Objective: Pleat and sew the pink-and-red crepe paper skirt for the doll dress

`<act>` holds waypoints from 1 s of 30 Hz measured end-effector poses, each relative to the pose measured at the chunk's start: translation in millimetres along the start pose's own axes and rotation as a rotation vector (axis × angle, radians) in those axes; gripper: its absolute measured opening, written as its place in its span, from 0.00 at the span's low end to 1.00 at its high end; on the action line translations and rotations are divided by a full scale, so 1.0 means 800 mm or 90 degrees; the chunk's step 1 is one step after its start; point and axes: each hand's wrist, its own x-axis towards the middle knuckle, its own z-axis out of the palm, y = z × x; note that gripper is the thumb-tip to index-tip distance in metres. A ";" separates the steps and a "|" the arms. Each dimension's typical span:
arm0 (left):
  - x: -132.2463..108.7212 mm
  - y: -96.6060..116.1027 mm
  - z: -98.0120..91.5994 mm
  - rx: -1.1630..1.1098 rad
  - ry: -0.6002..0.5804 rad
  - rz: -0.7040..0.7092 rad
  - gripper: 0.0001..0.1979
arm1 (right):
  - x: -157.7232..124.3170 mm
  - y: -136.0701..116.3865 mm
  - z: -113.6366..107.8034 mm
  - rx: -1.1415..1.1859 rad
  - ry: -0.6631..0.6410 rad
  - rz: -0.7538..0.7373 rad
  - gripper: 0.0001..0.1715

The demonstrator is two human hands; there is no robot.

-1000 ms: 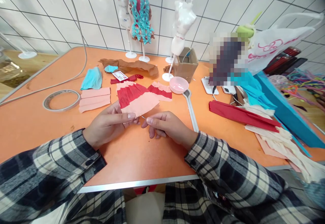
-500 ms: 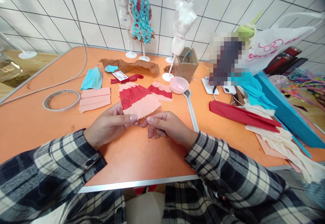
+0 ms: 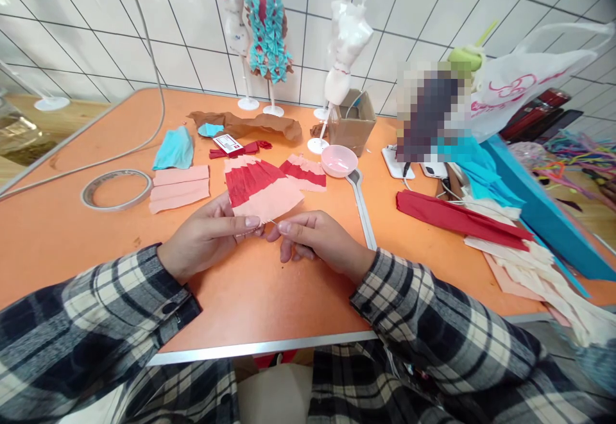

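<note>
My left hand (image 3: 212,235) is closed on a pink and red crepe paper piece (image 3: 260,186), thumb on top near its lower corner and fingers behind. Gathered folds run along the upper part of this piece, with a broad red band across it. Between the thumb and forefinger of my right hand (image 3: 317,238) is pinched a thin needle (image 3: 273,221), its tip at the paper's lower edge; whether thread hangs from it is too fine to tell. A smaller pink and red paper piece (image 3: 305,174) lies just behind, beside a pink bowl (image 3: 339,161).
Tape roll (image 3: 116,190), folded pink paper (image 3: 180,188) and blue paper (image 3: 174,148) lie left. Scissors (image 3: 363,209) and a red paper strip (image 3: 462,219) are right. Mini mannequins (image 3: 349,45), one in a blue ruffled dress (image 3: 267,36), and a cardboard box (image 3: 353,122) stand behind.
Both hands stay almost in place. The needle between them shows slightly more plainly, and the paper has shifted a touch to the left.
</note>
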 end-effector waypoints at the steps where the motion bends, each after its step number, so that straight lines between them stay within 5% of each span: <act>1: 0.000 0.000 0.000 -0.001 0.003 -0.003 0.07 | 0.000 -0.001 0.001 0.002 0.002 0.002 0.24; 30: -0.001 -0.001 -0.003 -0.003 0.036 -0.030 0.10 | 0.000 -0.005 0.003 0.005 0.020 0.019 0.22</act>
